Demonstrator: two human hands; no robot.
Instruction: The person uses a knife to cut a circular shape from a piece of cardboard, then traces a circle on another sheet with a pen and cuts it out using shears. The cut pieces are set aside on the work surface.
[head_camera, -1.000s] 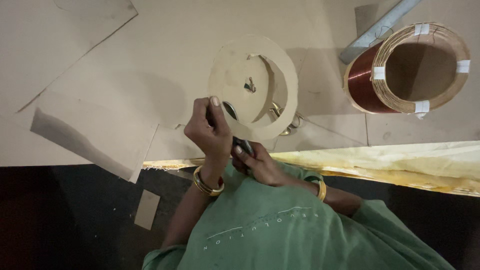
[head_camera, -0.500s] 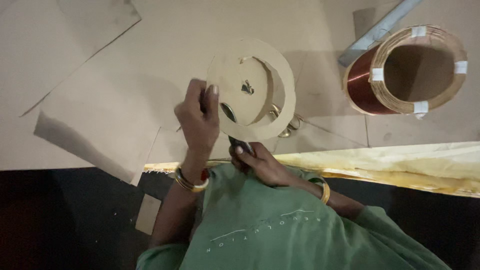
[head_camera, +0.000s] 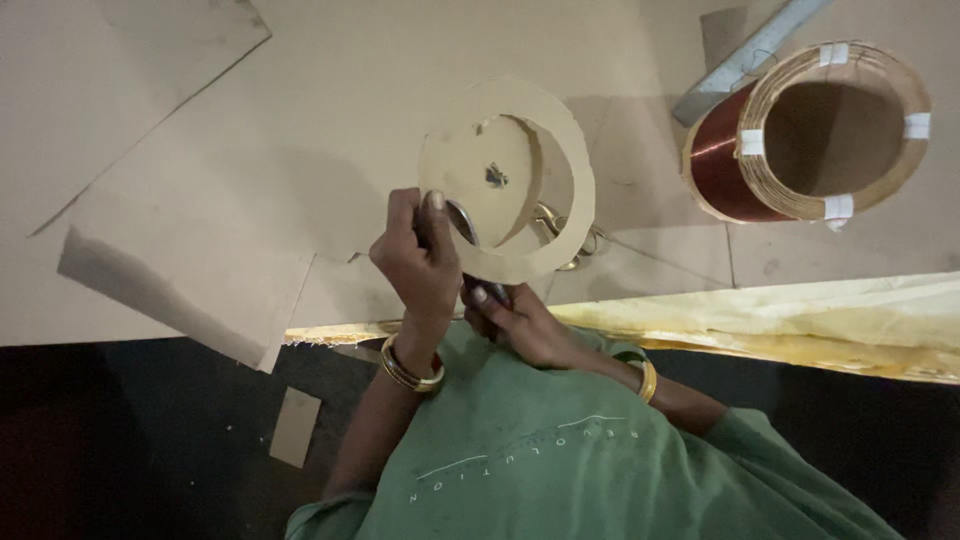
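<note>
A flat cardboard ring (head_camera: 520, 180) with a wide round opening is held up above the sheet-covered floor. The left hand (head_camera: 420, 260) pinches its lower left rim between thumb and fingers. The right hand (head_camera: 515, 320), just below, is closed around dark-handled scissors (head_camera: 470, 235) whose blade meets that rim. A clean cut likely calls for turning the ring into the blade. Loose cardboard sheets (head_camera: 190, 270) lie left; a copper wire coil (head_camera: 800, 130) stands at the floor's far right corner.
</note>
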